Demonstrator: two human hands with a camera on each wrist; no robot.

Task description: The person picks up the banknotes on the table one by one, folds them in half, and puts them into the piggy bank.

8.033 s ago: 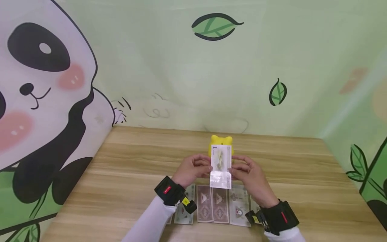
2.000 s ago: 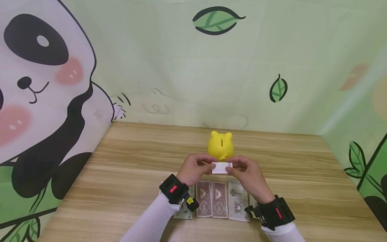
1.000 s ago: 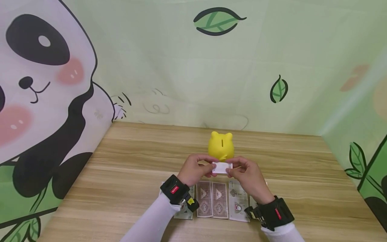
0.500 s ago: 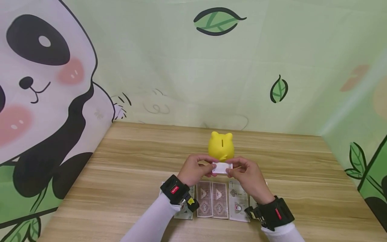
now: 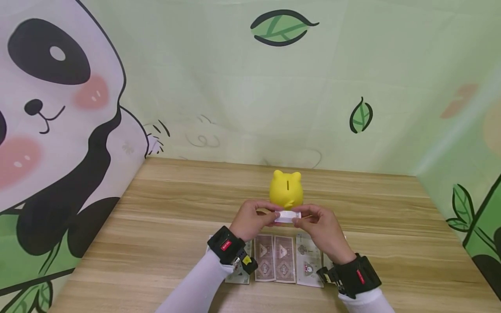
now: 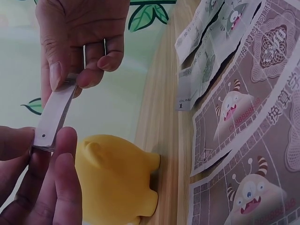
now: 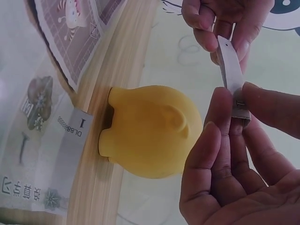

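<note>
Between both hands, in the middle of the head view, is a pale play banknote folded into a narrow strip. My left hand pinches its left end between thumb and fingers. The right end is pinched by my right hand in the same way. In the right wrist view, the folded note shows stacked layers at its near end and a small printed 1. Just beyond the hands stands a yellow piggy bank, its dark coin slot facing up and its curly tail towards me.
Below the hands, several play banknotes lie in a row on the wooden table. Two brown notes are in the middle, a pale green note to their right; other notes are partly hidden by the wrists. A panda-printed backdrop encloses the table.
Eight seconds ago the note was spread out upright, covering part of the piggy bank. It became a small folded rectangle, and in the last half second it has narrowed slightly. The hands have barely moved.
</note>
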